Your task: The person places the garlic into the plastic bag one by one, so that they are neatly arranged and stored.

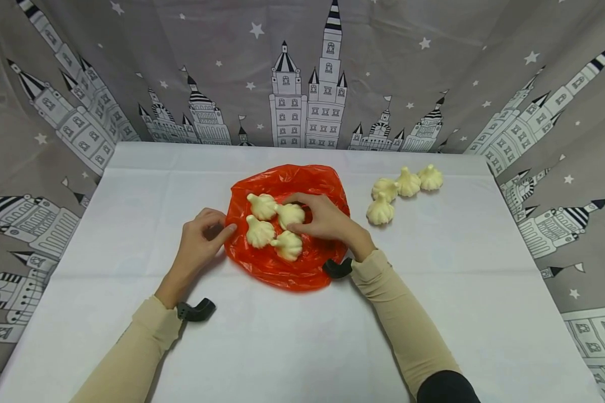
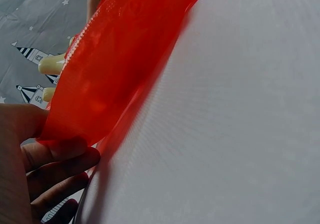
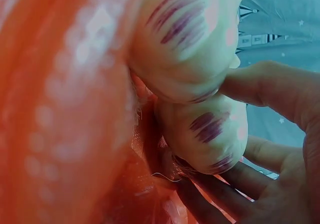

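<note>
A red plastic bag (image 1: 310,271) lies spread on the table, its edge turned up. Several pale garlic bulbs rest in it, one of them a bulb (image 1: 261,232) on the left side. My left hand (image 1: 200,238) pinches the bag's left edge between thumb and fingers; in the left wrist view, the red film (image 2: 115,78) rises from the fingertips. Reaching in from the right, my right hand (image 1: 327,218) holds a garlic bulb (image 1: 289,215) between thumb and fingers. Purple streaks mark that bulb (image 3: 205,134) in the right wrist view, where another bulb (image 3: 185,38) sits close against it.
Several more garlic bulbs (image 1: 408,182) lie grouped on the white tablecloth (image 1: 484,280), right of the bag and towards the back. Behind the table's far edge hangs a grey curtain (image 1: 408,56) printed with castles and stars.
</note>
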`<state>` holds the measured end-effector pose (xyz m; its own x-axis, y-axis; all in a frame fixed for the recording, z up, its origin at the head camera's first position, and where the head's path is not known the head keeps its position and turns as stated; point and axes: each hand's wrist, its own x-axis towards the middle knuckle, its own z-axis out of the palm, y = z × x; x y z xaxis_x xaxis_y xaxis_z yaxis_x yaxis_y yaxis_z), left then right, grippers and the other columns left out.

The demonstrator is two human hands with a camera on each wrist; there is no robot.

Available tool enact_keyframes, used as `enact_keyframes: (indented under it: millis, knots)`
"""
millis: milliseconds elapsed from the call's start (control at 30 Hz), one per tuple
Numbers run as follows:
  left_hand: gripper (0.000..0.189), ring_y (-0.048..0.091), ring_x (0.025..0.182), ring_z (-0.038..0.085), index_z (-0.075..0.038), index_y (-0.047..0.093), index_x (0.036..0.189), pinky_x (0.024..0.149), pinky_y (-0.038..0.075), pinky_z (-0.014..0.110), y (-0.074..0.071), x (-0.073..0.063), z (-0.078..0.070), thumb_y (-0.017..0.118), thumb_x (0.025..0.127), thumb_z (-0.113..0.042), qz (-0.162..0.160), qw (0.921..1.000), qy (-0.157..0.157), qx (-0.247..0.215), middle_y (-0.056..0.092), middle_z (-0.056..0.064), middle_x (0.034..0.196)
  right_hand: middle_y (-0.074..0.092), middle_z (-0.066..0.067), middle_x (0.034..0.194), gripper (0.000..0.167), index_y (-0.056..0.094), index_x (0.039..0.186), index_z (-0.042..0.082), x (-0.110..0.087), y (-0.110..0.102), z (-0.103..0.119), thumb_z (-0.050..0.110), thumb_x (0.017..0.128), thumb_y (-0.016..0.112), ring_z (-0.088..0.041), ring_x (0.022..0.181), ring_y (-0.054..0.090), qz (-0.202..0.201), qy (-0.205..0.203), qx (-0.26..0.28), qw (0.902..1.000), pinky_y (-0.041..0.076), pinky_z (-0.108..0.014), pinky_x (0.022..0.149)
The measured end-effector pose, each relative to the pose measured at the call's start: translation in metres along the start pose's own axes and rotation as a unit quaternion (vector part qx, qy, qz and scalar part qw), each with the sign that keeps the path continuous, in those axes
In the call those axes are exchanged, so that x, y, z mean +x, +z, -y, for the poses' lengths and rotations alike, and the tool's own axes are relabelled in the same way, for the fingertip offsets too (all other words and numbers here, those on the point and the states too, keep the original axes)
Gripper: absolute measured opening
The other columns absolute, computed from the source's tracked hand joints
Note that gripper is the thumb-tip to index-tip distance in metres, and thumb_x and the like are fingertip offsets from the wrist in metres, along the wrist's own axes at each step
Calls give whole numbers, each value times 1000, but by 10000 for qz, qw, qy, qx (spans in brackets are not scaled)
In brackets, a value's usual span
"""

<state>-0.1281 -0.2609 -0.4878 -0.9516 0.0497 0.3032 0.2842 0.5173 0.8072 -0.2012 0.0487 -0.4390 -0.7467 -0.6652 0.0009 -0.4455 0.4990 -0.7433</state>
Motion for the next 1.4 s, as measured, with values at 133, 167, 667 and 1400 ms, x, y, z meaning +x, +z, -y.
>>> enact_keyframes:
  millis: [133,167,667,1400]
  knots:
    - [12,57,96,8,-7,71,86,88,46,11,-1,0,0,78,95,-11,3,10000,-16,28,71,10,100,68,0,133,49,64,138,20,1,1,0,31,93,80,-17,120,62,-36,7,-12,10000,50,-39,108]
    - [12,56,96,8,-6,71,86,88,46,12,-1,0,0,78,95,-11,-1,10000,-18,29,71,10,100,68,0,133,49,64,138,20,1,1,0,31,93,80,-17,120,62,-43,0,-14,10000,50,-39,108]
    - [13,57,94,7,-7,71,83,85,46,13,-1,1,-1,80,93,-8,-108,9996,215,-124,71,9,96,69,1,135,55,63,141,13,-2,-2,1,35,93,80,-18,129,61,-301,-107,94,9994,46,-41,114]
    - [9,57,96,11,-6,73,88,85,48,12,1,-1,0,77,95,-9,-18,10000,44,-65,69,8,99,71,-9,131,47,66,136,8,-27,-20,-8,27,95,77,-24,126,65,-1091,-277,58,9936,48,-45,112]
